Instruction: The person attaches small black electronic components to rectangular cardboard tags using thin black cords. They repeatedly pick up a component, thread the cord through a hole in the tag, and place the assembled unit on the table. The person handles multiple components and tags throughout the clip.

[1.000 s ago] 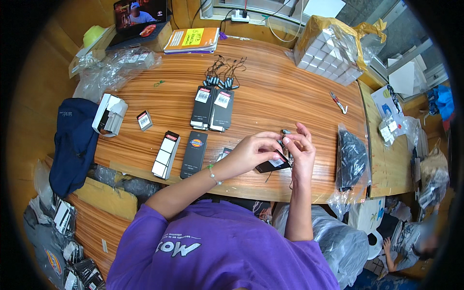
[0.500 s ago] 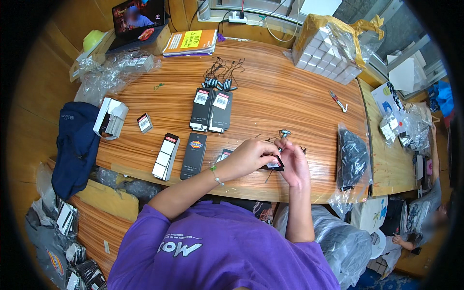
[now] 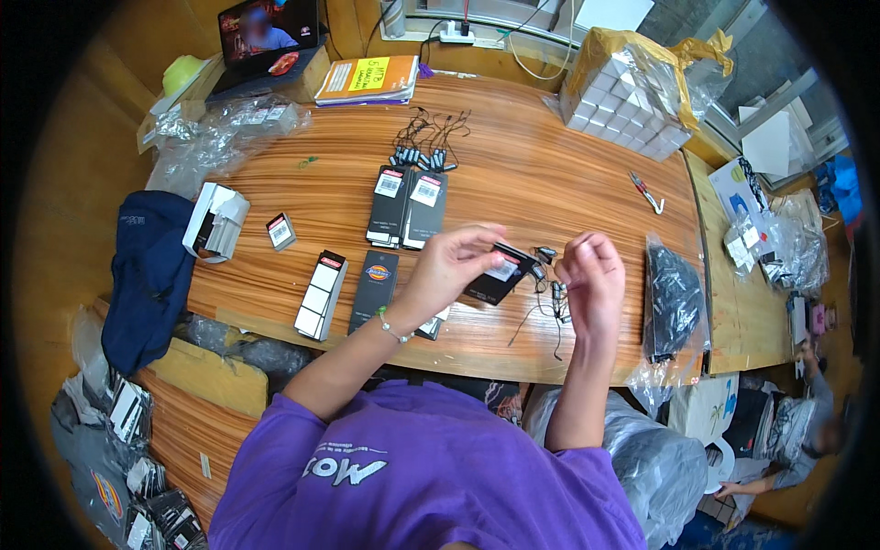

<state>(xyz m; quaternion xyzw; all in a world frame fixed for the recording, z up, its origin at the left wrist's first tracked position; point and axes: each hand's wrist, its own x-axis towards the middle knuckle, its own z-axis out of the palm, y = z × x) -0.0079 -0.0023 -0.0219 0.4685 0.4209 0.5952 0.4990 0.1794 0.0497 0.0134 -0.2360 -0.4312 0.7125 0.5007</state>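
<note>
Between the thumb and fingers of my left hand [image 3: 456, 264] is a black hang tag [image 3: 498, 276] with a white barcode sticker, held tilted above the table. My right hand [image 3: 591, 270] is raised just right of it, its fingers curled together; whatever they may pinch is too small to see. Beneath and between the hands lie several thin black strings with small dark toggles [image 3: 555, 293]. Part of a tag stack [image 3: 433, 326] shows behind my left wrist. To its left are a stack of dark tags with an oval emblem [image 3: 375, 284] and a stack of white-stickered tags [image 3: 320, 295].
Beyond my hands stand two stacks of stickered tags [image 3: 424, 206], with a bundle of toggled strings [image 3: 429, 147] behind. Pliers [image 3: 647, 193], a bagged black bundle [image 3: 674, 298] and a bag of white boxes [image 3: 623, 96] are at right. An opened white box [image 3: 216, 222] sits left.
My hands have moved apart. The left hand has brought the tag up and left; the right hand has risen to the right. The strings on the table are now more exposed.
</note>
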